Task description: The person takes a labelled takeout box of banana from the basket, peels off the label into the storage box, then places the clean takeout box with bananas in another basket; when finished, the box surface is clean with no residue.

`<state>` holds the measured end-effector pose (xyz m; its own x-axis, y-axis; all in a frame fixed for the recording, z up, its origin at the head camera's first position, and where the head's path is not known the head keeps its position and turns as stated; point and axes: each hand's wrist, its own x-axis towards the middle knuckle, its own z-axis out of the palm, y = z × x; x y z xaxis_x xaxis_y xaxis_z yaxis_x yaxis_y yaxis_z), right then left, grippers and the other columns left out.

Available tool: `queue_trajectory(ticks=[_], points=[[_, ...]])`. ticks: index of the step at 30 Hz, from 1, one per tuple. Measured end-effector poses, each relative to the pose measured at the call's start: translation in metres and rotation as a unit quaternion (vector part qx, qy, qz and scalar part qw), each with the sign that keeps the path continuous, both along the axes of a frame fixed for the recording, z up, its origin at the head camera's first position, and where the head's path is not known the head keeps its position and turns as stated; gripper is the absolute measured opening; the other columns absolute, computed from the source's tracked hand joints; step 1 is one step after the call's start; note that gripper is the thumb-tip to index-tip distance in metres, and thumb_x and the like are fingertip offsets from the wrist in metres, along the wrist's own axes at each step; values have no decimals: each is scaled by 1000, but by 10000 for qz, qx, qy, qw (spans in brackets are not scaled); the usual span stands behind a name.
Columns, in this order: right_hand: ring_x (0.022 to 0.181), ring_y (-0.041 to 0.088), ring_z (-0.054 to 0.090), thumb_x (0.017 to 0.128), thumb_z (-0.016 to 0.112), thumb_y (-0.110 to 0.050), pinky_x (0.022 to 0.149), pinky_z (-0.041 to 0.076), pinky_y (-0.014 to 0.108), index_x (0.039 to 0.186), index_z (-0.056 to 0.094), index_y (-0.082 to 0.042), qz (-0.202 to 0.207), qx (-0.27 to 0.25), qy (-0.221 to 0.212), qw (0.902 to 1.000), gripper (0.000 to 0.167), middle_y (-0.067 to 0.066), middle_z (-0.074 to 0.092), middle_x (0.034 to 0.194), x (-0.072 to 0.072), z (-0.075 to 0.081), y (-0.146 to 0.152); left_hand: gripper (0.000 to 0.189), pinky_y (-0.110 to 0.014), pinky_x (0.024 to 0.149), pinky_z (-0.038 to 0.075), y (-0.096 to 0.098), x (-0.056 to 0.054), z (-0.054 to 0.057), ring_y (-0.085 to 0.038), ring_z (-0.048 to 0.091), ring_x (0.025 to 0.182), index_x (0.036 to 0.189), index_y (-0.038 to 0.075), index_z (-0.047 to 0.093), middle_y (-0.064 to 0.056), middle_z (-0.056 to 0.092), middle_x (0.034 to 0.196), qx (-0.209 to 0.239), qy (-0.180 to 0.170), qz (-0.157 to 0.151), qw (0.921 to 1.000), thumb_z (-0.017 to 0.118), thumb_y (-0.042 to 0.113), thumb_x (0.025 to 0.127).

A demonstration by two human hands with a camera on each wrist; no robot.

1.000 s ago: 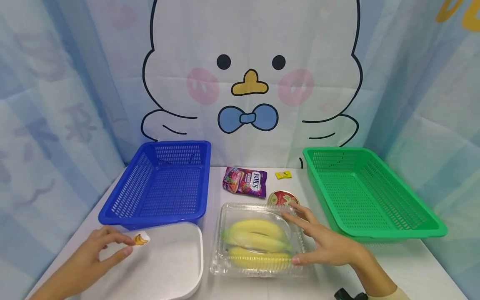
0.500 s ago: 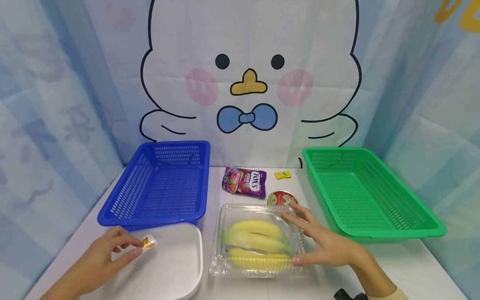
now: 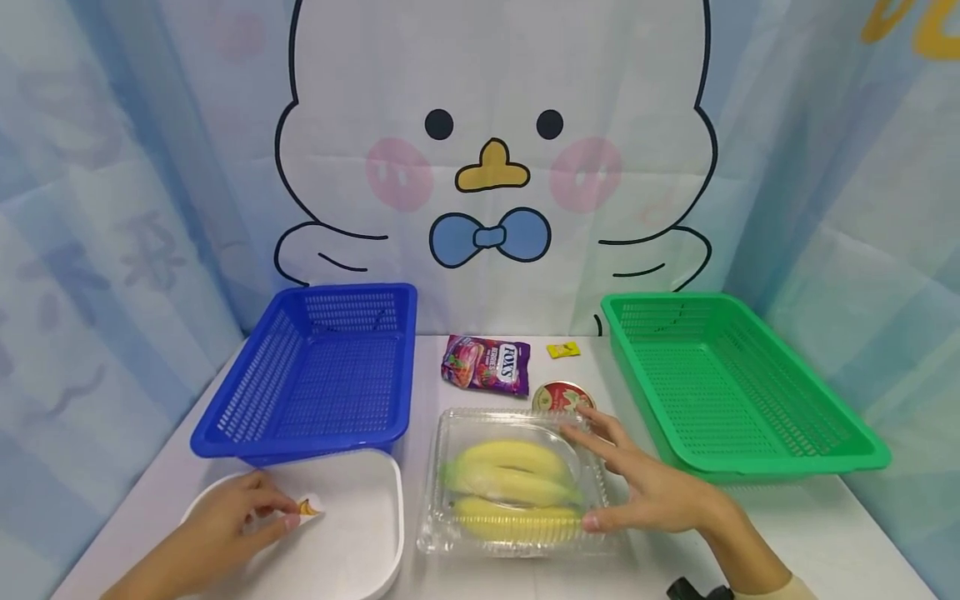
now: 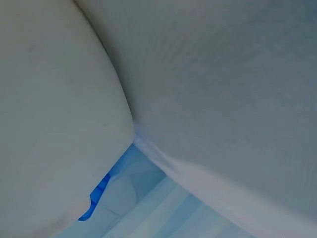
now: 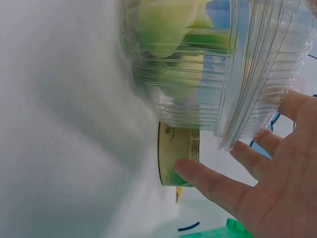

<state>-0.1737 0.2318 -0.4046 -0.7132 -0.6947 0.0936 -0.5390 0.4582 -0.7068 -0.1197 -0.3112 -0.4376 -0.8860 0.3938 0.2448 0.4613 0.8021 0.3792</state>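
Over the white tray, my left hand pinches a small white sticker with a banana picture between thumb and fingertips. Its lower edge is close to the tray floor; I cannot tell whether it touches. Yellow bananas lie inside a lidded clear plastic clamshell box. My right hand has its fingers spread at the box's right side, and some fingertips touch the lid rim. The right wrist view shows the hand beside the box's ribbed wall. In the left wrist view the fingers are hidden.
A blue basket stands behind the tray, a green basket at the right. Behind the box lie a purple candy bag, a yellow wrapped candy and a round red-topped tin.
My left hand has moved right and towards me with the banana sticker, coming further over the tray. My right hand has stayed at the box.
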Motion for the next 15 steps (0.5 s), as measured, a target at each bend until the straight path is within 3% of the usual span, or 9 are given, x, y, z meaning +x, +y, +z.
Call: queue_trajectory(ticks=[4,8,11,15], points=[[149,55,15,87,81,-26,97,42,78,165,23,-20,26,-27,28,10000,97,14,-3,170,-1,0,0,6,-22,63,49,0,1,-2,5,47,78,96,30,76,22,52,86,-182,-179,83,9996,79,29,91],[149,54,16,87,81,-27,97,43,77,165,23,-20,21,-39,67,10000,97,11,-2,170,-1,0,0,6,-23,67,51,1,2,-4,4,50,83,99,30,73,20,55,93,-114,-259,-154,9995,76,29,94],[150,54,16,88,81,-28,97,44,76,165,23,-20,29,-60,89,9999,97,11,-2,170,-1,-1,0,5,-24,71,52,2,3,-5,4,50,85,100,29,72,17,55,96,-87,-555,-199,9982,74,31,96],[150,54,16,88,81,-27,96,44,77,165,23,-19,45,-105,69,9999,97,10,-3,170,-1,-2,-1,13,-25,76,53,2,4,-5,3,49,87,102,28,70,14,55,98,-218,-1049,5,9942,72,40,96]])
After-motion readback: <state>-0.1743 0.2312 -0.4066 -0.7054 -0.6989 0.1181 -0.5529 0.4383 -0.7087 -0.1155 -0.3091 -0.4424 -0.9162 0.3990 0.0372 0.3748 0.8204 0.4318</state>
